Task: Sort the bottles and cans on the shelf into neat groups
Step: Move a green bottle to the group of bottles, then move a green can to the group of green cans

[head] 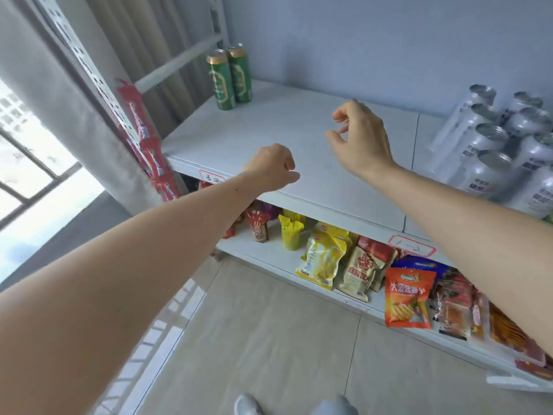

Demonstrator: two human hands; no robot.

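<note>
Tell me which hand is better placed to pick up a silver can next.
Likely the right hand: empty, loosely open over the upper shelf, nearer the silver cans. The left hand is farther off.

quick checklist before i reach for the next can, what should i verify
1. Left hand free: ok, fingers loosely curled, holding nothing.
2. Right hand free: ok, holds nothing, above the shelf.
3. Green cans grouped: ok, two upright side by side at the back left corner.
4. Silver cans grouped: ok, clustered at the right end.
5. Space between the groups: ok, the shelf's middle is bare.
6. Further cans beyond the right edge: cannot tell.
</note>
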